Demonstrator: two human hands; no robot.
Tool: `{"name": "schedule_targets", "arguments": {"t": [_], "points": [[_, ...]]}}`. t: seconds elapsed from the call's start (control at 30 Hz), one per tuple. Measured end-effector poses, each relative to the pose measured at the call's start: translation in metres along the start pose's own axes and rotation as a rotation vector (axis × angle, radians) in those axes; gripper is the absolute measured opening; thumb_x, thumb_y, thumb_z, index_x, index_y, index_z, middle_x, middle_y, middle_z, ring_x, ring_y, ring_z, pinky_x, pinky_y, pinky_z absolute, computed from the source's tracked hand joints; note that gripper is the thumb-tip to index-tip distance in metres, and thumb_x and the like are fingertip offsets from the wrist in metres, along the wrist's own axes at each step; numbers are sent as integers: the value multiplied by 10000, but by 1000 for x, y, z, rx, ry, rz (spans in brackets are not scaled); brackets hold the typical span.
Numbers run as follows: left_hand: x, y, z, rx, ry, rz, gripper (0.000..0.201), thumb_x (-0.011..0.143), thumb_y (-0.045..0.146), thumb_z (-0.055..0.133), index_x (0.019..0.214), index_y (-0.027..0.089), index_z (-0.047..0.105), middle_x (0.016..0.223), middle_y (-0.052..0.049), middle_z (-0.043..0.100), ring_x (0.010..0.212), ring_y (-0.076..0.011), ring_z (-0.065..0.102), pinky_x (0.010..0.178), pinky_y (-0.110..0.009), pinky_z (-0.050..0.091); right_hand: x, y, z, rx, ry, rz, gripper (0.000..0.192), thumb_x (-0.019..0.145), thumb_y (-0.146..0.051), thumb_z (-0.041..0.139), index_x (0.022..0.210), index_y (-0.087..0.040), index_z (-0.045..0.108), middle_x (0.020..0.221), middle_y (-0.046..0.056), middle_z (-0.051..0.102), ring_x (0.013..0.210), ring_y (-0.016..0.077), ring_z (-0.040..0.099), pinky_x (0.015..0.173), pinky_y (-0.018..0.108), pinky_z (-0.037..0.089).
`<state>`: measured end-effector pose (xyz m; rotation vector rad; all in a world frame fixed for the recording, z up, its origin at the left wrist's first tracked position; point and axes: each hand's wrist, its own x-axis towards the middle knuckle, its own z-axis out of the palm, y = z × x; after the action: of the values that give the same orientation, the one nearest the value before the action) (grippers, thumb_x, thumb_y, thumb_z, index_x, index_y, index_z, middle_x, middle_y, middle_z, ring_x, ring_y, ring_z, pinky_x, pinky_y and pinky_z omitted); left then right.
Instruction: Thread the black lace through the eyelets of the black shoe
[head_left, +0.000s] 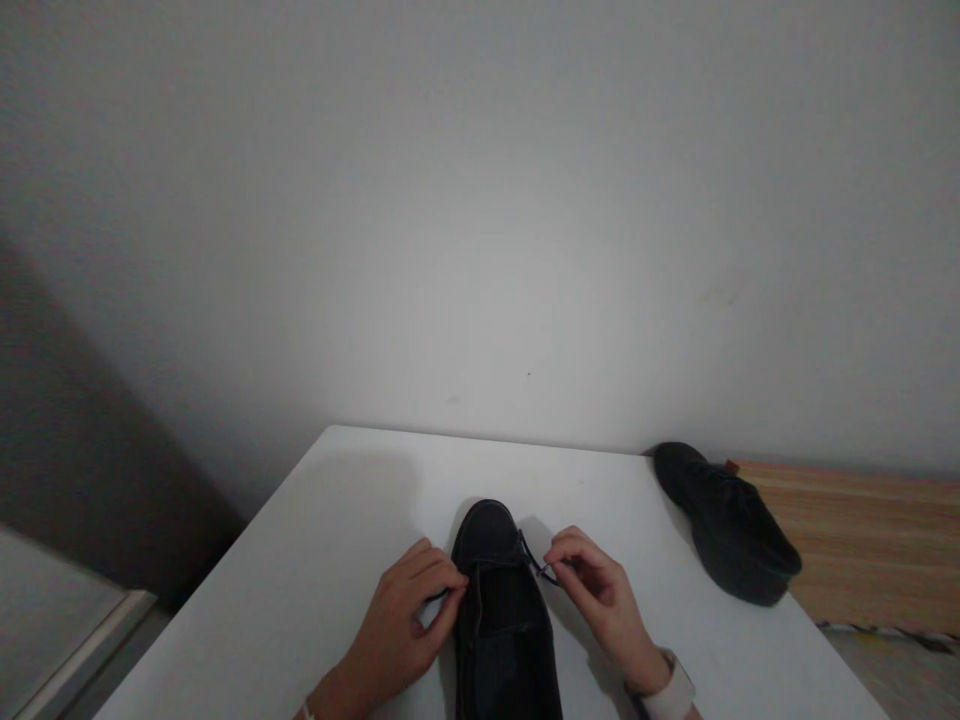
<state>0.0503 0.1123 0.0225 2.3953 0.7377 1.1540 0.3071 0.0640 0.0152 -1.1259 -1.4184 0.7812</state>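
A black shoe (501, 610) lies on the white table (315, 560) with its toe pointing away from me. My left hand (401, 625) rests at the shoe's left side and pinches a dark lace end between thumb and fingers. On the shoe's right side my right hand (600, 595) pinches the other lace end (541, 568), which runs from the shoe's front eyelets. A light band sits on my right wrist.
A second black shoe (724, 525) lies at the table's far right corner, partly over the edge. Behind it is a wooden surface (862, 540). A plain white wall (480, 220) stands right behind the table. The floor drops away to the left.
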Motion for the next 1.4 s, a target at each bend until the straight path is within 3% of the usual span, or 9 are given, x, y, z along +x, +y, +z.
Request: {"name": "schedule_targets", "arguments": {"t": [0.33,0.67,1.03,1.4], "points": [[-3,-6,3,18,115,-7,195,915,92,610,991,237,716,857,-50,652,800,-182,606,663,-277,515,-2,6,8,-87,9,-36,158,981,-298,546,903,-220,659,840,38,574,783,194,563,675,300,427],[-7,-1,2,36,110,21,249,976,201,570,1158,289,716,781,-21,656,714,-157,616,602,-240,517,-4,-3,6,-109,-34,-32,193,988,-306,503,860,-217,616,833,39,552,769,199,555,660,305,426],[-7,9,0,89,55,-7,246,1016,232,489,1156,241,691,834,-36,724,749,-150,686,686,-218,574,-4,-5,5,-161,-56,-75,183,983,-289,530,885,-216,665,849,53,614,806,206,596,716,329,467],[-5,17,1,85,55,-87,225,978,189,514,1079,267,700,913,-33,756,806,-168,733,734,-240,603,-18,-1,25,-147,97,38,223,962,-380,551,866,-204,648,797,41,639,734,200,619,646,286,492]]}}
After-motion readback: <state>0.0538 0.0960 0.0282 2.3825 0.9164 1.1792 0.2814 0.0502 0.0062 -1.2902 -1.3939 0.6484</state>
